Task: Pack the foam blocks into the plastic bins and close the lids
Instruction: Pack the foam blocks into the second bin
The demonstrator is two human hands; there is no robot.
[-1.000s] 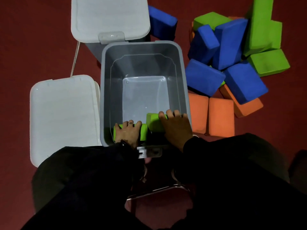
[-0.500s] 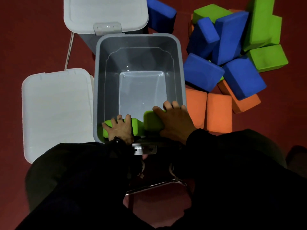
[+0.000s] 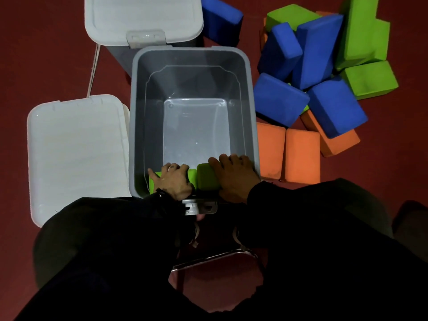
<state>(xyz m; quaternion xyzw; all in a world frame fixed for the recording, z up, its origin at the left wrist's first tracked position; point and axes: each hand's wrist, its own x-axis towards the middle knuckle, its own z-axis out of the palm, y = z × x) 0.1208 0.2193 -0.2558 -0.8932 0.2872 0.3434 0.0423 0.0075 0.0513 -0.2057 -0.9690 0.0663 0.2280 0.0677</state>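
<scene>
Right now two green foam blocks are inside the grey bin [image 3: 193, 56], down at its near end by the person. The left hand [image 3: 172, 181] lies on top of the bright green block [image 3: 191, 176], fingers spread and bent over it. The right hand [image 3: 234, 178] rests on the darker green block [image 3: 207, 179], fingers curled over its far edge.

These blocks look soft and light, so they should squash a bit and not slip. Holding one by its two long sides seems best.

Many more blocks lie in a pile [image 3: 324, 72] right of the bin. One white lid [image 3: 76, 154] lies left of the bin. Another bin with a lid [image 3: 141, 19] stands behind it.

No words or labels can be read anywhere.
</scene>
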